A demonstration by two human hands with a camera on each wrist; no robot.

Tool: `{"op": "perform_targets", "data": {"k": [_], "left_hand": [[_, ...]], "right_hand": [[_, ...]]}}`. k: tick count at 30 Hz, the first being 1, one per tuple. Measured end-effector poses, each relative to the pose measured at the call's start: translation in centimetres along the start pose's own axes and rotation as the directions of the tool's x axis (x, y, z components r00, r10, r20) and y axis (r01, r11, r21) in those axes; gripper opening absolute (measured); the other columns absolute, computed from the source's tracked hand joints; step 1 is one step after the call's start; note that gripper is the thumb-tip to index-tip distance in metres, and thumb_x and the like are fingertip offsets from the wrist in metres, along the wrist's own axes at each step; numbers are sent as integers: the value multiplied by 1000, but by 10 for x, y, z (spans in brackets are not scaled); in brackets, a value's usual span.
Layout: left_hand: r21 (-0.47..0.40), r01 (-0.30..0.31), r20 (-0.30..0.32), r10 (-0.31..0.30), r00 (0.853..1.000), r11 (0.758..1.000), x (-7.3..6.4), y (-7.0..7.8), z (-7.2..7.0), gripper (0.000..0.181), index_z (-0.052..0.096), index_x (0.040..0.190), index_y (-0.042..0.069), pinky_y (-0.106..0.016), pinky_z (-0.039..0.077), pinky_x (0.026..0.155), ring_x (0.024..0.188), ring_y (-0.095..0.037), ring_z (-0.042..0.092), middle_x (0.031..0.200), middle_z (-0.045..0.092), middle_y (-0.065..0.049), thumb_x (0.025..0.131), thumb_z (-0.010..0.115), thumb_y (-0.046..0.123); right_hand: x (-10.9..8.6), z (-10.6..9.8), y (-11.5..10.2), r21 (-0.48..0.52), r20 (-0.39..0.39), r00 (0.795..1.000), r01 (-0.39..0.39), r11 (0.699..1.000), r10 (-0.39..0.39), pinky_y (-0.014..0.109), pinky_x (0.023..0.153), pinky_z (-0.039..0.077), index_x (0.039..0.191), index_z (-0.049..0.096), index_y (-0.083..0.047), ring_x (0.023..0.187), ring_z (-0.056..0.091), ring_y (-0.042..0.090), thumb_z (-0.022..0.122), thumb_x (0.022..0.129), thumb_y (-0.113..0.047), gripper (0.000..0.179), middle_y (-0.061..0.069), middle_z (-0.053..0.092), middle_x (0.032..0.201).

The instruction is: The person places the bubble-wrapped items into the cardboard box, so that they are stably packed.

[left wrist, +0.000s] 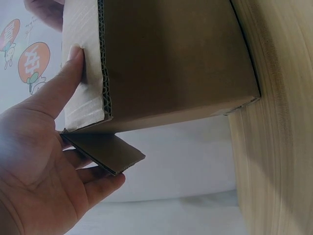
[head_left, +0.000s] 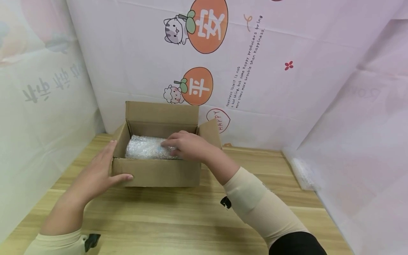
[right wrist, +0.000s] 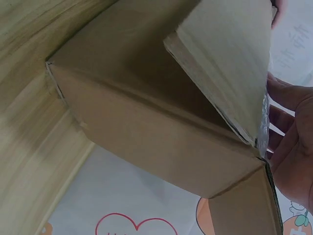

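Note:
A brown cardboard box [head_left: 156, 172] stands on the table with its flaps up and outward. Lying inside is a clear bubble-wrapped package [head_left: 143, 147], its upper side near the rim. My left hand [head_left: 97, 173] holds the box's left front corner; in the left wrist view its thumb [left wrist: 66, 81] lies on the front flap, fingers behind a side flap [left wrist: 110, 149]. Over the package's right part, my right hand [head_left: 188, 144] touches the wrap with its fingertips. Box flaps hide most of the package in the right wrist view.
Printed white sheeting [head_left: 255, 71] rises behind the wooden table [head_left: 178, 219] and along both sides. At the right edge lies a piece of bubble wrap [head_left: 302, 173]. The box's right flap [head_left: 210, 132] sticks outward beneath my right wrist.

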State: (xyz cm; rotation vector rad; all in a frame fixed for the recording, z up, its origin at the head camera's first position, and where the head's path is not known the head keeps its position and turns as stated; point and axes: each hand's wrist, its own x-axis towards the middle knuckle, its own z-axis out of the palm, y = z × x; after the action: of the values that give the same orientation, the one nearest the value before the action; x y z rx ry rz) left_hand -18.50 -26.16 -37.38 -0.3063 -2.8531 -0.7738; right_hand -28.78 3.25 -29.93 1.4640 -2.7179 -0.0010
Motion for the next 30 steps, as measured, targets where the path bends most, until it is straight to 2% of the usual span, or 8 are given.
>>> {"op": "perform_targets", "data": {"k": [7,15,22,30], "left_hand": [[10,-3,-8,3,1000,1000,1,1,-1,126,-7,158,12,-70,16,114,146,-50,12,164,-3,-19,76,71,67],[10,-17,-2,17,1000,1000,1,1,-1,126,-7,158,9,-70,15,114,146,-52,11,164,-3,-21,77,68,69],[8,0,1,0,1000,1000,-1,-1,-2,125,-8,158,11,-69,15,115,147,-50,10,164,-4,-19,77,70,67],[12,2,5,-2,1000,1000,-1,1,-2,126,-7,158,11,-70,16,115,146,-51,11,164,-3,-19,76,69,69]], "right_hand": [[2,9,-1,-4,1,1000,-31,1000,31,33,105,47,141,56,-29,129,51,19,61,98,-29,43,-1,57,139],[2,13,1,-4,1,1000,-24,1000,24,33,106,47,141,55,-29,128,52,18,63,97,-28,45,0,58,138],[-2,8,6,76,-6,999,-31,997,31,36,113,41,147,48,-26,137,45,19,61,98,-34,51,-1,51,148],[-17,-5,15,62,-83,995,-50,997,55,40,120,32,150,43,-24,144,37,21,56,98,-45,57,3,44,153]]}}
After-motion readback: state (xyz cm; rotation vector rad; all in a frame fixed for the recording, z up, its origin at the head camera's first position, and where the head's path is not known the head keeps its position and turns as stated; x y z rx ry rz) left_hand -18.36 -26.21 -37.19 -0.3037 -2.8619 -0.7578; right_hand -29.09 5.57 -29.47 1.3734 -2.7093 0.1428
